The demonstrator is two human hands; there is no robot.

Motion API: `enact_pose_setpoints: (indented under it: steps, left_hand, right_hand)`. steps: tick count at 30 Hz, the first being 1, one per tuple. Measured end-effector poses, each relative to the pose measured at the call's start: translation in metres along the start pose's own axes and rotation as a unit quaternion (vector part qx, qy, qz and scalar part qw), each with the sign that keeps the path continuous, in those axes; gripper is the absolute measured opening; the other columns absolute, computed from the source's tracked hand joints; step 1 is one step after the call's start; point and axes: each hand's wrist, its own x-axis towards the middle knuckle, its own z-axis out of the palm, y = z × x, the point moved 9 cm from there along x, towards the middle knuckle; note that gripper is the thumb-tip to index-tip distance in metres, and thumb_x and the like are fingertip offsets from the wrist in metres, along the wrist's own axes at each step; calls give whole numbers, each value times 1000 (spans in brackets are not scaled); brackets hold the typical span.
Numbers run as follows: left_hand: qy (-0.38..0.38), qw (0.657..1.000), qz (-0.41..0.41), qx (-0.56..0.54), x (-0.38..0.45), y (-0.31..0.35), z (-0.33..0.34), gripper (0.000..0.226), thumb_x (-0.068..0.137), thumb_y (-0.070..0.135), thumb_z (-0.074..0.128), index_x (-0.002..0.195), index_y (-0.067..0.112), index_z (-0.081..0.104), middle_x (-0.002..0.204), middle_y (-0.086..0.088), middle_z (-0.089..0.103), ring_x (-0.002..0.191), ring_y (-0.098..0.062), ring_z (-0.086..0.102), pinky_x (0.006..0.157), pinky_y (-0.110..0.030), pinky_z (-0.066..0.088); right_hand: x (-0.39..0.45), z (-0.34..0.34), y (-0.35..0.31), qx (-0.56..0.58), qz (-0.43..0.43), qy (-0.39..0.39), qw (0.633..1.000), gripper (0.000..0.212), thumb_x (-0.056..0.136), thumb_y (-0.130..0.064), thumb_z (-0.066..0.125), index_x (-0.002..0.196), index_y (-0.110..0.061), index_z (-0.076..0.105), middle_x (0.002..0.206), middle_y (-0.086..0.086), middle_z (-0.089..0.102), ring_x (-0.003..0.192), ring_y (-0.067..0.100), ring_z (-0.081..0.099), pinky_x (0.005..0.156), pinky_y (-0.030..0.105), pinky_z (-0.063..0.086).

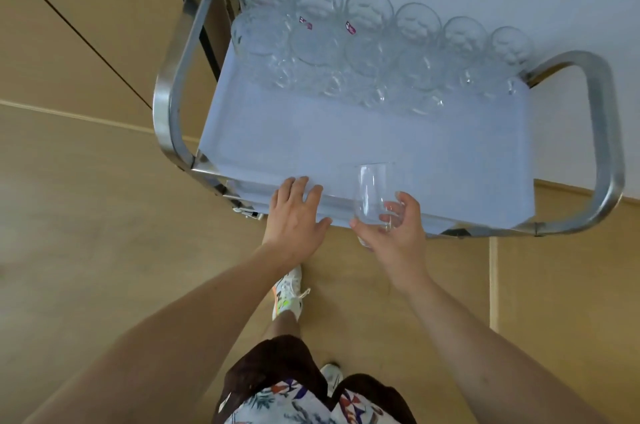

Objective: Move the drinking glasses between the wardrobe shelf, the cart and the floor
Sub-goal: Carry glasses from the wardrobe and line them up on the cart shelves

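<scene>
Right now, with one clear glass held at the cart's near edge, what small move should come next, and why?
Probably carry the clear drinking glass forward and set it on the bare pale cart top: the right hand grips it at the near edge, the row of glasses stands along the far side, and the left hand rests flat.
</scene>
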Motion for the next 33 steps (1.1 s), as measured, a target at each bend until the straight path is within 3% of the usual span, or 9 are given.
enact_pose_setpoints:
  steps: [5, 9, 14, 23, 33]
  left_hand:
    - [7, 1000, 4, 15, -29, 18, 9, 65, 97, 47, 57, 152, 18, 38, 163, -13, 26, 151, -34, 15, 121, -45, 15]
    - [29, 999, 9, 22, -53, 31, 33, 65, 97, 46, 59, 152, 18, 39, 162, -13, 29, 151, -34, 17, 121, -46, 17]
    - [43, 998, 7, 36, -57, 23, 76, 66, 96, 44, 60, 152, 18, 39, 162, -12, 29, 150, -33, 17, 121, -45, 18]
    - [75, 995, 18, 60, -7, -12, 150, 66, 95, 45, 63, 150, 17, 42, 159, -10, 33, 148, -31, 21, 117, -46, 26]
    - [171, 979, 63, 93, 69, -60, 189, 61, 99, 47, 55, 149, 15, 43, 155, -12, 40, 145, -33, 28, 116, -46, 29]
  right_hand:
    - [-24, -20, 33, 32, -8, -13, 999, 92, 70, -25, 93, 143, -29, 38, 127, -9, 51, 129, 21, 51, 72, 36, 63]
    - [-27, -32, 70, 40, -24, -26, 999, 91, 68, -26, 94, 142, -30, 41, 128, -11, 52, 128, 19, 52, 89, 49, 59]
    - [-13, -27, 120, 43, -52, -33, 997, 92, 67, -25, 95, 142, -27, 41, 130, -7, 54, 122, 17, 56, 92, 52, 57]
    - [48, 15, 185, 44, -112, -27, 992, 90, 65, -32, 95, 136, -35, 41, 124, -12, 55, 111, 7, 58, 91, 45, 57]
    - [140, 70, 192, 92, -231, 19, 968, 90, 59, -38, 96, 131, -40, 42, 117, -20, 52, 108, 5, 59, 86, 48, 59]
